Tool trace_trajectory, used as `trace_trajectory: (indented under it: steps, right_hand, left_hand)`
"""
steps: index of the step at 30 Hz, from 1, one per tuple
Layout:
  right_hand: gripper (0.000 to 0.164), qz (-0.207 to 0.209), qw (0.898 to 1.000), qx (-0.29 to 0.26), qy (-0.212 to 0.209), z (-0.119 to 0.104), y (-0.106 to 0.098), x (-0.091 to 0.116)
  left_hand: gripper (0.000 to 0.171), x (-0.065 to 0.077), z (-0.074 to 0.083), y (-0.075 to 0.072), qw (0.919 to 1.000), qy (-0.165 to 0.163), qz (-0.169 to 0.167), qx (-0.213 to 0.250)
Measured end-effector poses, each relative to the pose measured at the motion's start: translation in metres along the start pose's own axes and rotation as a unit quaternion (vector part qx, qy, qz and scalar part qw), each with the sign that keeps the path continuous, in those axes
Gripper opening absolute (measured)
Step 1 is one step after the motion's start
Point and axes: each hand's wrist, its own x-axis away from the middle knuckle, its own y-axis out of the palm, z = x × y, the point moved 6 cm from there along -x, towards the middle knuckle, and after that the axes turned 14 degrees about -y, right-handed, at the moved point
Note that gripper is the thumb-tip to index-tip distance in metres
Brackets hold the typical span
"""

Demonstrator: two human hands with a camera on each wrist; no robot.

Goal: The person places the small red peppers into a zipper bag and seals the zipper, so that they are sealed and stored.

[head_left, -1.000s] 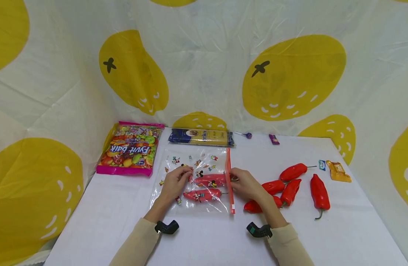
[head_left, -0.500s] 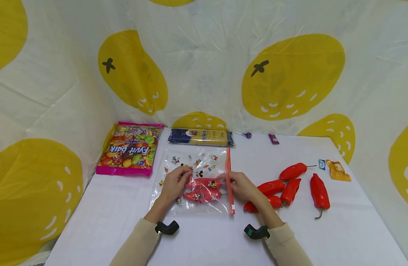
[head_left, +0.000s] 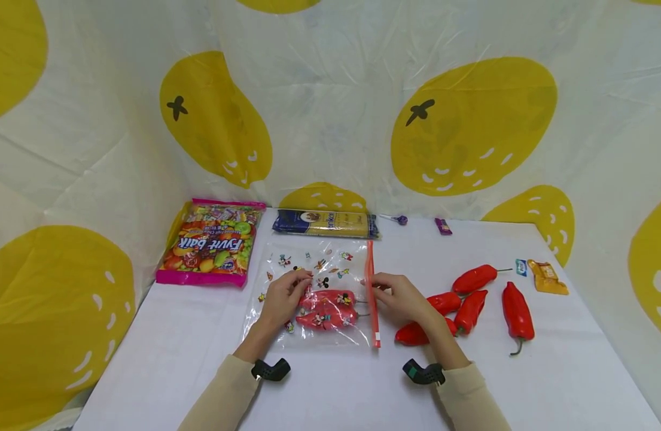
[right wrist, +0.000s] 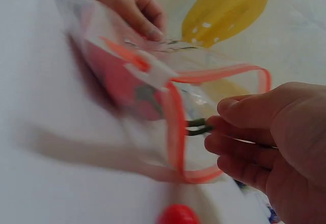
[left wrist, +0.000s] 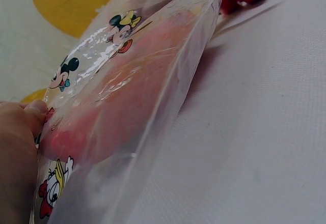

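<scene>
A clear zip bag point(head_left: 330, 339) with cartoon prints and a red-orange zip edge point(head_left: 371, 311) lies on the table, its mouth facing right. Two red peppers point(head_left: 332, 319) rest inside, side by side, stems toward the mouth. My left hand point(head_left: 280, 299) pinches the bag's upper film left of the peppers; the left wrist view shows thumb and finger point(left wrist: 33, 112) on the plastic. At the gaping mouth is my right hand point(head_left: 400, 296), thumb and fingers apart, fingertips close by the green stems point(right wrist: 197, 128). Whether they touch a stem I cannot tell.
Several loose red peppers point(head_left: 472, 311) lie to the right. Beyond them are an orange packet point(head_left: 547, 277) and a small blue-white wrapper point(head_left: 521, 267). Along the back sit a candy bag point(head_left: 212, 242), a pasta pack point(head_left: 327, 222), a lollipop point(head_left: 400, 219) and a purple sweet point(head_left: 443, 225).
My right hand pushed the upper pepper leftward into the bag beside the other, then drew back right toward the mouth. My left hand has kept its pinch in place.
</scene>
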Motion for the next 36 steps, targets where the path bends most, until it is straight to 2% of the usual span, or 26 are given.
trace_trajectory:
  steps: [6,16,23,30,36]
  right_hand:
    - [0.035,0.013,1.000,0.024,-0.016,-0.001,-0.029,0.009]
    - [0.040,0.035,0.997,0.064,0.015,0.018,-0.079,0.040]
    - [0.045,0.044,0.992,0.106,0.053,0.047,-0.116,0.066]
    - [0.041,0.054,0.988,0.120,0.082,0.078,-0.153,0.093]
    - [0.042,0.031,0.981,0.138,0.130,0.109,-0.168,0.111]
  left_hand:
    - [0.013,0.000,0.000,0.000,0.9999,0.008,0.006,0.004]
    - [0.015,0.000,-0.004,0.000,0.9999,-0.014,-0.004,0.001]
    - [0.015,0.001,-0.004,0.001,1.0000,-0.008,-0.004,0.003]
    - [0.017,0.001,-0.006,0.003,0.9999,-0.010,-0.005,-0.001]
    - [0.015,0.001,-0.004,0.002,0.9999,-0.011,-0.002,-0.008]
